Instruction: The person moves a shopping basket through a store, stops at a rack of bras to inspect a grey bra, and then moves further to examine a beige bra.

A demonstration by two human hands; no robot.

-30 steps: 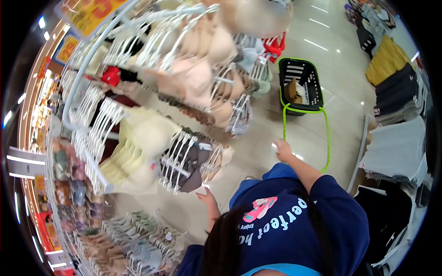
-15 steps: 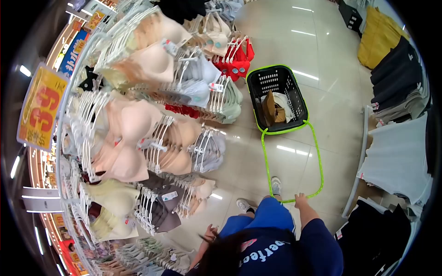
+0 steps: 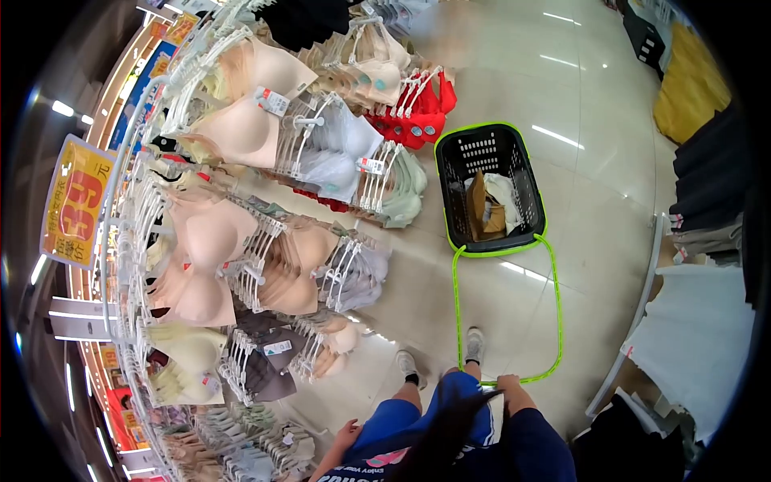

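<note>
My right hand (image 3: 508, 384) clamps the basket's (image 3: 482, 149) stiff handle (image 3: 556, 305) at its end bar; light, it should drag easily

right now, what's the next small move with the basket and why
Probably a short pull toward the body: the right hand grips the near end of the green handle, and the basket sits at its far end, well ahead of the shoes. Drawing it closer looks sensible.
</note>
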